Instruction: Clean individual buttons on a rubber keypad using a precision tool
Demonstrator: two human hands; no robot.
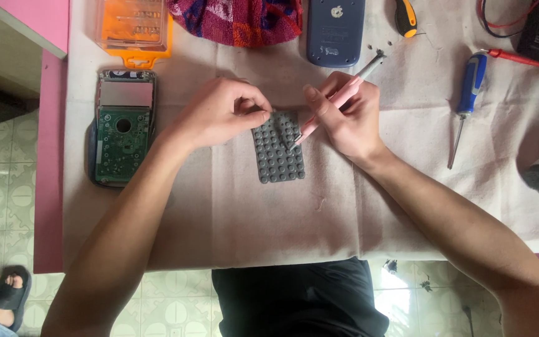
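Grey rubber keypad mat lies flat on a pale cloth covering the table, its top edge pinched between the fingertips of the left hand. The right hand is closed around a pink-handled tool, tip touching the mat's upper right. An opened device with a green circuit board rests well to the left; a blue-handled screwdriver lies to the right.

— What does the table look like?
— Pink edges, with a pale cloth spread over the top right to its near edge.
— And below?
— A floor of pale green patterned tiles, brightly lit by daylight at the near right.
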